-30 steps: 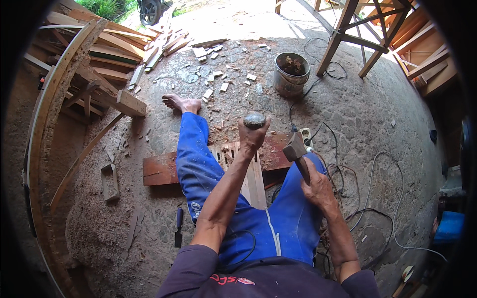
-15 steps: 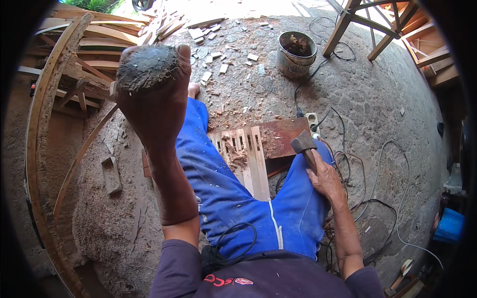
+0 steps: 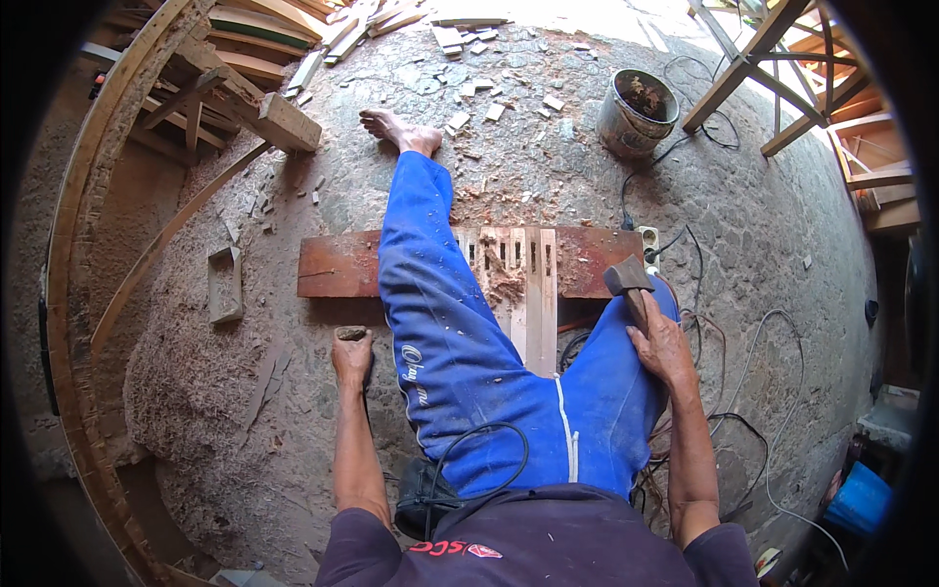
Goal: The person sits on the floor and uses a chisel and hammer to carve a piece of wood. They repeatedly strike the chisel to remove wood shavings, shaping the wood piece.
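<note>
My left hand (image 3: 352, 362) is beside my left thigh, closed round a tool with a blunt, battered round end (image 3: 350, 334). The rest of that tool is mostly hidden by the fist. Over my right thigh, my right hand (image 3: 662, 349) grips a hammer (image 3: 626, 276) by its wooden handle, its dark steel head pointing away from me. Between my legs, pale wooden boards (image 3: 533, 328) with a row of slots cut through them lie across a reddish wooden bench (image 3: 337, 266). Wood chips cover part of the slots.
A dirty metal bucket (image 3: 638, 115) stands beyond the bench. A white power strip (image 3: 649, 245) and tangled cables (image 3: 773, 391) lie to the right. A small wooden trough (image 3: 225, 286) and a long curved timber (image 3: 73, 235) are on the left. Wood offcuts (image 3: 494, 112) litter the far floor.
My left hand has dropped from high in front of me to beside my left thigh, still holding the blunt-ended tool. The view has shifted left; the right hand keeps the hammer on the thigh.
</note>
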